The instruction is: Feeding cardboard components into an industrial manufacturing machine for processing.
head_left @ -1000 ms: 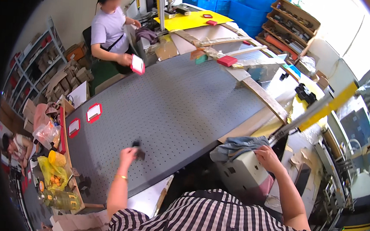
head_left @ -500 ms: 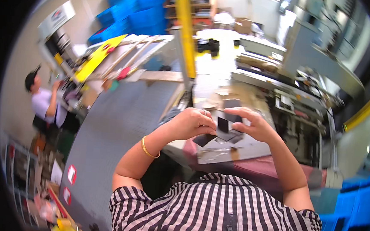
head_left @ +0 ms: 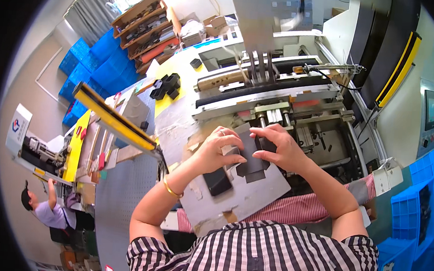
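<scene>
A dark grey flat card blank (head_left: 250,150) with flaps lies on the pale work board (head_left: 268,192) in front of me. My left hand (head_left: 220,150) is over its left side, fingers curved and thumb stretched apart from them. On the right, my right hand (head_left: 279,149) has its thumb and forefinger spread, the tips at the blank's right side. Neither hand visibly grips it, though contact at the fingertips is hard to make out. A black rectangular box-like piece (head_left: 218,181) rests on the board, just below my left hand.
Beyond the board is a machine with metal rails (head_left: 264,101). A yellow-black bar (head_left: 115,118) slants at left; another (head_left: 397,70) stands at right. Black box pieces (head_left: 166,85) sit on a yellow surface. Blue crates (head_left: 413,209) are at right. A person (head_left: 48,209) sits far left.
The view has swung, showing more of the machine and the right-hand crates. My hands have spread a little over the dark blank, which shows more plainly now, as does the black piece.
</scene>
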Available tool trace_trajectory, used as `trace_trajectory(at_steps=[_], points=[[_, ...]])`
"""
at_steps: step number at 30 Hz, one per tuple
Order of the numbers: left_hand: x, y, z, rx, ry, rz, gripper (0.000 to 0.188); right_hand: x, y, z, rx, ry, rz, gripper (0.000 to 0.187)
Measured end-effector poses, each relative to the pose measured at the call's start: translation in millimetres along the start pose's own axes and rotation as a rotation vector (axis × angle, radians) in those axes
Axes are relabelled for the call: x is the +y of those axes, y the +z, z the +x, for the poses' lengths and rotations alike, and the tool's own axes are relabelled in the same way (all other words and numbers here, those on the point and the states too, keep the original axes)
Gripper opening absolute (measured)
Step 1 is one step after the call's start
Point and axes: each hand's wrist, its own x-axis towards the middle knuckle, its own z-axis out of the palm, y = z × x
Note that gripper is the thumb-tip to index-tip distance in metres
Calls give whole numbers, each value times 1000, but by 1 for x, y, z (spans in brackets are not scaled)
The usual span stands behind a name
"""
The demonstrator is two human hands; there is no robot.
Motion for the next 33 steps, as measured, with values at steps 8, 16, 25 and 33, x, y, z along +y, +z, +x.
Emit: trace_trajectory(at_steps=[8, 16, 25, 33], points=[[-86, -22, 138, 391, -72, -300, 49, 97, -90, 116, 94, 120, 94, 64], [-145, -84, 251, 414, -54, -128, 72, 152, -157, 228, 32, 52, -133, 68], [-130, -40, 148, 654, 77, 78, 79, 65, -53, 136, 565, 222, 153, 31], [-118, -5, -192, 572, -533, -433, 25, -56, 151, -45, -484, 124, 375, 31]])
